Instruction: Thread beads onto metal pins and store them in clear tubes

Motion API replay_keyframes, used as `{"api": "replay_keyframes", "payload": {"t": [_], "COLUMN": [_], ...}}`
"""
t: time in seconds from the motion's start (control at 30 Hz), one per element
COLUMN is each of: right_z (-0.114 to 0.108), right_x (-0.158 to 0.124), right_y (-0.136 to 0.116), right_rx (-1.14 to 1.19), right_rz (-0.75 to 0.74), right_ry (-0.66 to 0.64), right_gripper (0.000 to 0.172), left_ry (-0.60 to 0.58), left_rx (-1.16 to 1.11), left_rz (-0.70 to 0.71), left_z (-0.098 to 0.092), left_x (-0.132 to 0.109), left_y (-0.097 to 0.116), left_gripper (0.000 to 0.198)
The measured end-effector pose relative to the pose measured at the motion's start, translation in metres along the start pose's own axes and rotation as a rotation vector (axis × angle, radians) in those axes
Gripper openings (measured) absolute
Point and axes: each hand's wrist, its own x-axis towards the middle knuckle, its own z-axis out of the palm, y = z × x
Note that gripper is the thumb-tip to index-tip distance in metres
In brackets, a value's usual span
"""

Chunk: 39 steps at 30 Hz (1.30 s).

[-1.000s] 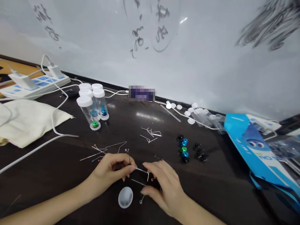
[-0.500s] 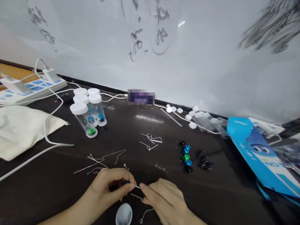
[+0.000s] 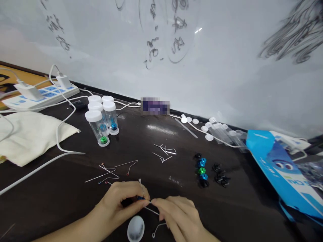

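My left hand (image 3: pixel 123 203) is closed in a pinch around a small blue piece (image 3: pixel 140 198) with a bent thin metal wire standing up from it. Facing it, my right hand (image 3: pixel 180 215) pinches a thin wire (image 3: pixel 150 202) that runs between the two sets of fingertips. A second straight bit of wire (image 3: pixel 151 210) shows just below, its right end covered by my right fingers. Under the hands sits a small white cap (image 3: pixel 136 229) with something dark inside. Beside it lies a wire with a looped end (image 3: pixel 157 229), partly hidden by my right hand.
Bent wires (image 3: pixel 109 173) lie left of centre, more wire pieces (image 3: pixel 165 153) further back. Blue, green and black spools (image 3: pixel 202 170) stand near black fittings (image 3: pixel 221 175). Lidded clear tubes (image 3: pixel 97 126), a power strip (image 3: pixel 42 97), a cloth bag (image 3: pixel 32 134) and blue packaging (image 3: pixel 285 168) surround them.
The whole view has shifted slightly, so things sit a little further right. Both hands keep their pinch, and more of the lower wire shows between them.
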Motion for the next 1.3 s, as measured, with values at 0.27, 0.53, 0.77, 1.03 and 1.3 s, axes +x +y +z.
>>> {"api": "replay_keyframes", "payload": {"t": [0.27,0.53,0.77,1.03,1.3], "right_z": [0.001,-0.003,-0.009,-0.010,-0.008], "right_x": [0.004,0.006,0.009,0.006,0.000], "right_y": [-0.001,-0.007,-0.011,-0.010,-0.003], "right_rx": [-0.195,-0.476,-0.486,-0.471,-0.305], "right_rz": [-0.025,-0.267,-0.231,-0.205,-0.168], "right_ry": [0.134,0.144,0.128,0.102,0.044], "right_gripper": [0.015,0.031,0.037,0.044,0.037], "left_ry": [0.046,-0.028,-0.020,-0.014,-0.015], "left_rx": [-0.029,-0.238,-0.215,-0.176,-0.281], "left_rz": [-0.098,-0.313,-0.323,-0.276,-0.230], "left_z": [0.001,0.001,0.002,0.003,0.004], "left_x": [0.003,0.009,0.006,0.005,0.002], "left_y": [0.001,0.001,0.001,-0.002,-0.007], "left_gripper": [0.015,0.023,0.022,0.021,0.015]}}
